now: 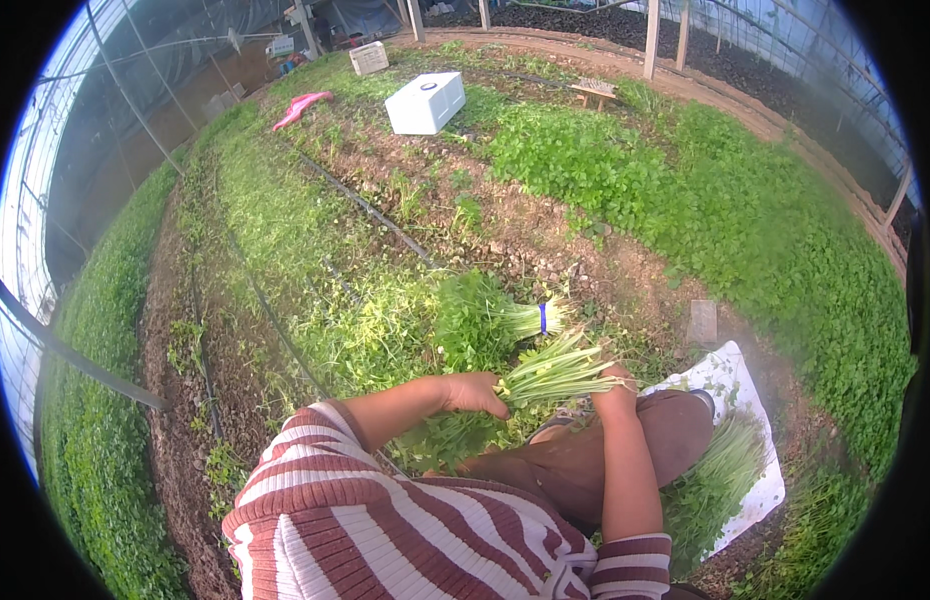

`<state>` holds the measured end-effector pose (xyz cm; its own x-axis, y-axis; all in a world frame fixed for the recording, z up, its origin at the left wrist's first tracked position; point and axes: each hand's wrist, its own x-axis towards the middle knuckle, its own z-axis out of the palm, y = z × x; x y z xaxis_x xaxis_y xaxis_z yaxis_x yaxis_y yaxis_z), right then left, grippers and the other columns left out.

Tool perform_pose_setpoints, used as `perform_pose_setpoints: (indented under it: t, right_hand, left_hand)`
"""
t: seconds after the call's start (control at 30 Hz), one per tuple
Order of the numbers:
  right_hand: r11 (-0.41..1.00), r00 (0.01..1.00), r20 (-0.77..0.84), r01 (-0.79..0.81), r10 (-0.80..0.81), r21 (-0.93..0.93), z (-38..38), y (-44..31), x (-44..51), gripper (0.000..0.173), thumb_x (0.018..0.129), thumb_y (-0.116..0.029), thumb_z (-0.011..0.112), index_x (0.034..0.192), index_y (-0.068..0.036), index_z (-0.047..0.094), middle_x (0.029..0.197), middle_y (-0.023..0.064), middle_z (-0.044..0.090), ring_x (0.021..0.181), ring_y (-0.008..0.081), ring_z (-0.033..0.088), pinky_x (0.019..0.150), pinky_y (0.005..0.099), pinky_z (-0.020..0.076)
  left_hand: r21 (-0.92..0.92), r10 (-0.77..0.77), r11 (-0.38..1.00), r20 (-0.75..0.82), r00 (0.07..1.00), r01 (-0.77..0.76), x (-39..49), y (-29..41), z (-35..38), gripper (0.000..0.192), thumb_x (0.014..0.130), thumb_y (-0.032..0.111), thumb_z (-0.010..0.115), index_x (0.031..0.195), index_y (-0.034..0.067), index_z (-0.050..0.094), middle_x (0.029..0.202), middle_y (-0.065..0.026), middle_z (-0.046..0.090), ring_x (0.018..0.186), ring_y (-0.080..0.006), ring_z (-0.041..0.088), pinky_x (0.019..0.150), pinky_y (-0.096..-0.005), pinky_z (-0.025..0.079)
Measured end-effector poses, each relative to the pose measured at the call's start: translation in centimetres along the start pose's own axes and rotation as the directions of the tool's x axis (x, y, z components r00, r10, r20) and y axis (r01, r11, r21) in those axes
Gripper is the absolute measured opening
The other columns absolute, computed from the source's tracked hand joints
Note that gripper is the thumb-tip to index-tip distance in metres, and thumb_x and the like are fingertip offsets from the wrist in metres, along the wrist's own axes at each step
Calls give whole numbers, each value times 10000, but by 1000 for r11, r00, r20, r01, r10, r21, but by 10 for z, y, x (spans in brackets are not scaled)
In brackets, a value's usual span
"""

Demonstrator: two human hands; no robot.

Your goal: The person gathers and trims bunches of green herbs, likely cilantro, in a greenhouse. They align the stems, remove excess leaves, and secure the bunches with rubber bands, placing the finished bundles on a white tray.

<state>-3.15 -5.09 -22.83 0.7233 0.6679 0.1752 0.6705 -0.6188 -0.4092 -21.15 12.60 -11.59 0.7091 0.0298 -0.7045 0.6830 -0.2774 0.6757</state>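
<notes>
Both my hands hold a loose bunch of leafy stalks, celery or a similar herb [558, 371], above my bent legs. My left hand [476, 394] is at the leafy end, its thumb under the stalks. My right hand [616, 386] grips the root end. Just beyond lies another bunch [476, 319], tied with a blue band [543, 319], its roots pointing right. More cut stalks [724, 465] lie on a white sheet [761, 484] to my right. The leaves of the bunch I hold partly hang over my lap.
A white foam box [426, 105], a pale crate [369, 58], a pink cloth [303, 109] and a small wooden stool [596, 91] stand or lie farther off. Dark hoses [367, 210] run along the soil. Dense green plants [772, 225] grow at the right, and a flat block [703, 321] lies near the sheet.
</notes>
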Motion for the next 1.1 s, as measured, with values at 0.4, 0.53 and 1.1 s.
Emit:
perform_pose_setpoints:
  t: [0.4,0.53,1.1]
  right_hand:
    - [997,994,80,-68,70,-23,-4,-4,1,229,776,-208,580,956,-94,663,861,161,653,802,320,630,685,406,507]
    - [994,987,116,-110,108,8,-11,-8,2,291,786,-195,575,1037,-57,628,913,183,639,845,344,617,730,415,497]
    - [970,968,-165,-159,190,182,-24,-17,4,320,733,-120,663,1035,-148,561,817,159,650,747,358,625,619,450,481]
  left_hand:
    - [47,35,998,43,998,-37,12,-13,-1,568,669,187,735,1135,-71,537,1048,-174,617,943,-239,588,839,-332,463]
    - [172,63,983,10,998,-63,25,-23,-1,497,675,165,717,1108,-30,571,995,-163,637,902,-235,603,824,-324,469]
    - [377,218,920,-271,938,-106,-12,14,-63,387,713,154,647,1059,-13,598,900,-139,657,823,-234,619,796,-319,469]
